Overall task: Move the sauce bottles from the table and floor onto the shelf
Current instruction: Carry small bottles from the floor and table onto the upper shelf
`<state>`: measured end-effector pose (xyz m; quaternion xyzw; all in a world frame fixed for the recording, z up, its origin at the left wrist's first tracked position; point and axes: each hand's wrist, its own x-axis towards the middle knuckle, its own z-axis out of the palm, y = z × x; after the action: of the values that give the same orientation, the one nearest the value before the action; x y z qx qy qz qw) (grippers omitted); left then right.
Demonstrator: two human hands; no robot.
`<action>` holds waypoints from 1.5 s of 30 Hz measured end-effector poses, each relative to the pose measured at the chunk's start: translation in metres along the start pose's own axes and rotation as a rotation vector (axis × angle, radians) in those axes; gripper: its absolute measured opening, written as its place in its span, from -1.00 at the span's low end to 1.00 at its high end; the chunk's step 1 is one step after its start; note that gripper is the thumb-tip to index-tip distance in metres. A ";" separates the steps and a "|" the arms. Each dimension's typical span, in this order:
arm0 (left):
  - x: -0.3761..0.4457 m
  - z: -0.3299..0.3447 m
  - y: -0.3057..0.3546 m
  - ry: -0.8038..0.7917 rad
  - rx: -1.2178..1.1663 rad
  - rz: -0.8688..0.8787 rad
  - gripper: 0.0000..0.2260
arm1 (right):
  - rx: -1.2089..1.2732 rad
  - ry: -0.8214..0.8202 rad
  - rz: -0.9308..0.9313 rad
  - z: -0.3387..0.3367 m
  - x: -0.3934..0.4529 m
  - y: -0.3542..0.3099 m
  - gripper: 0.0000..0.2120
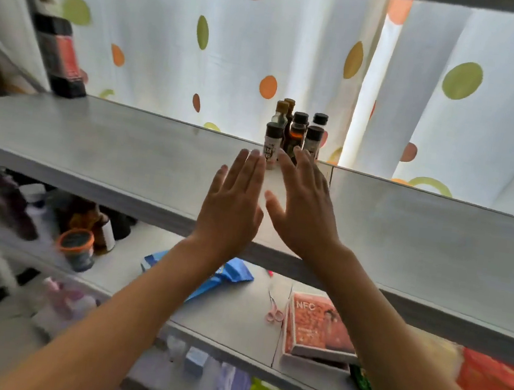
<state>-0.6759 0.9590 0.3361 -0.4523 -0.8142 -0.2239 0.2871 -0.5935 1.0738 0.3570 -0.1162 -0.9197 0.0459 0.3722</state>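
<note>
1. The sauce bottles (294, 134) stand upright in a tight cluster at the back edge of the upper shelf (126, 143), just in front of the spotted curtain (235, 46). Packing them close at the rear probably keeps them from tipping and leaves the front of the board free.
2. The left hand (231, 204) is flat with straight fingers and holds nothing; its fingertips reach just beside the nearest bottle with the pale label (271, 148).
3. The right hand (304, 207) is likewise spread and empty, its fingertips in front of the right-hand bottles. Whether either hand actually touches glass I cannot tell.
4. Set one on each side, the hands look placed to corral or square up the group rather than to lift anything.
5. A larger dark bottle (59, 55) stands well apart at the shelf's far left.
6. The lower shelf (234, 318) carries a blue packet (233, 273), pink scissors (274, 310) and an orange box (318, 327).
</note>
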 end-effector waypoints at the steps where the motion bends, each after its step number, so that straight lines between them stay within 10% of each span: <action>1: -0.013 -0.005 0.007 -0.010 0.032 -0.023 -0.36 | 0.031 -0.012 -0.033 -0.003 -0.010 -0.003 -0.37; 26: -0.400 -0.251 0.032 -0.114 0.436 -0.828 -0.46 | 0.547 -0.351 -0.708 -0.045 -0.235 -0.314 -0.42; 45: -0.852 -0.481 0.213 0.176 0.778 -1.615 -0.47 | 0.867 -0.556 -1.399 -0.177 -0.641 -0.618 -0.50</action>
<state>-0.0012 0.2453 0.1416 0.4053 -0.8774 -0.0999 0.2363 -0.1356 0.3156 0.1582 0.6432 -0.7390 0.1796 0.0884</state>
